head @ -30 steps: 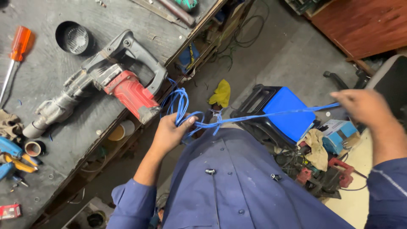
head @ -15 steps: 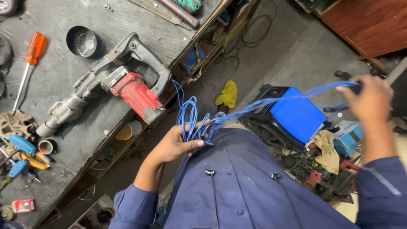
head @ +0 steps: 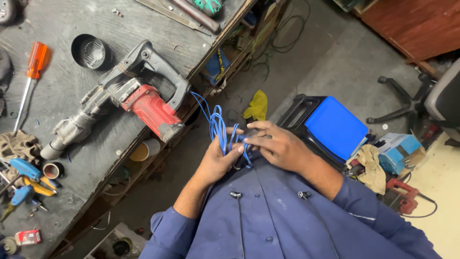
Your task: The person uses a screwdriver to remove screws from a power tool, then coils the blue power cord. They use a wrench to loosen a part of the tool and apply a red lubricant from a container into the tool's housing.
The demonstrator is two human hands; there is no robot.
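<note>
A thin blue cable is gathered in loose loops in front of my chest. My left hand grips the bundle of loops from below. My right hand has come in against it, its fingers pinching the cable at the same bundle, so both hands meet there. One strand of the cable runs up toward the red and grey rotary hammer drill lying on the workbench at the left. I wear a dark blue work shirt.
The bench holds an orange-handled screwdriver, a black round cup, blue and yellow pliers and small parts. A blue-topped stool, a yellow rag, boxes and an office chair base stand on the concrete floor.
My right hand, stretched far right with the cable pulled taut, has come back in to my left hand, and the cable now hangs in more loops.
</note>
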